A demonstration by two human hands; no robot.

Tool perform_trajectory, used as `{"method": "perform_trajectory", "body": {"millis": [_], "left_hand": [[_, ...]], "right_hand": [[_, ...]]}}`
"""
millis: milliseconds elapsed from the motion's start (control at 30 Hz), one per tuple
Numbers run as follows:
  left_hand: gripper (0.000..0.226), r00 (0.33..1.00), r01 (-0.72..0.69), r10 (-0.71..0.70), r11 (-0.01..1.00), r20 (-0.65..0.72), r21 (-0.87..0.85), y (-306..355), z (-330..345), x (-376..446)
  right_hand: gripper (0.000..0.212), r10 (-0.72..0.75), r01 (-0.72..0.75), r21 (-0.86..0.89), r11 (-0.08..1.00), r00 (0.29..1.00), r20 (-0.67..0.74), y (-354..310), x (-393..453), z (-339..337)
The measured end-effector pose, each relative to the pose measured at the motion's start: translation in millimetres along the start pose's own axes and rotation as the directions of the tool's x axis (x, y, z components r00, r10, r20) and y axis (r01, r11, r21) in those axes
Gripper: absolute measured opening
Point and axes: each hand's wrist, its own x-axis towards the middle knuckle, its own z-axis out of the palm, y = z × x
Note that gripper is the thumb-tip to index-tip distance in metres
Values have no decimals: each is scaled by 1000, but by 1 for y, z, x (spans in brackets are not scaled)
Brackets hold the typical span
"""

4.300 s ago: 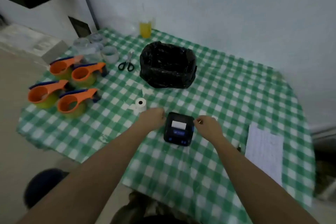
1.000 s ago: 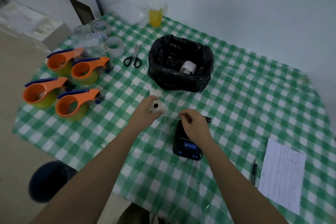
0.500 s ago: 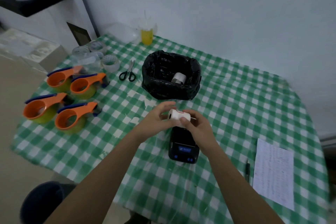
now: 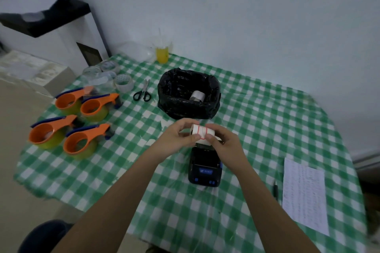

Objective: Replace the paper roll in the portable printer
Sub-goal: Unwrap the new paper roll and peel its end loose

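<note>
A white paper roll point(image 4: 202, 132) with red label outlines is held above the table between my left hand point(image 4: 178, 137) and my right hand point(image 4: 224, 140). Both hands pinch it at its ends and front. Directly below and toward me lies the black portable printer point(image 4: 205, 168) with blue buttons, its paper bay open and dark; its far end is hidden behind my hands. Another paper roll point(image 4: 197, 96) lies inside the black-lined bin point(image 4: 188, 107) just beyond my hands.
Several orange tape dispensers point(image 4: 82, 138) and clear tape rolls point(image 4: 123, 82) sit at the left. Scissors point(image 4: 143, 92) lie by the bin, a yellow drink cup point(image 4: 162, 53) at the back. A printed sheet point(image 4: 304, 193) and pen point(image 4: 275, 190) lie at the right.
The printer's lid was opened and a roll now lies in the bin. My left hand picked up the roll from the table; both hands now hold it over the printer, turning it slightly.
</note>
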Motion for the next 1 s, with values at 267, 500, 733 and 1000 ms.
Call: {"method": "perform_trajectory", "body": {"millis": [267, 500, 733, 1000], "left_hand": [[33, 995, 105, -105, 993, 2, -48, 7, 4, -5], [27, 996, -10, 17, 996, -89, 84, 7, 7, -6], [22, 989, -43, 73, 973, -127, 226, 7, 5, -9], [27, 985, -57, 98, 962, -144, 267, 8, 9, -16]], "right_hand": [[20, -169, 159, -216, 963, 985, -28, -4, -7, 5], [17, -313, 212, -537, 816, 944, -104, -16, -3, 7], [12, -282, 171, -515, 840, 948, -146, -24, -11, 11], [8, -290, 177, -533, 827, 947, -136, -31, -15, 13]]}}
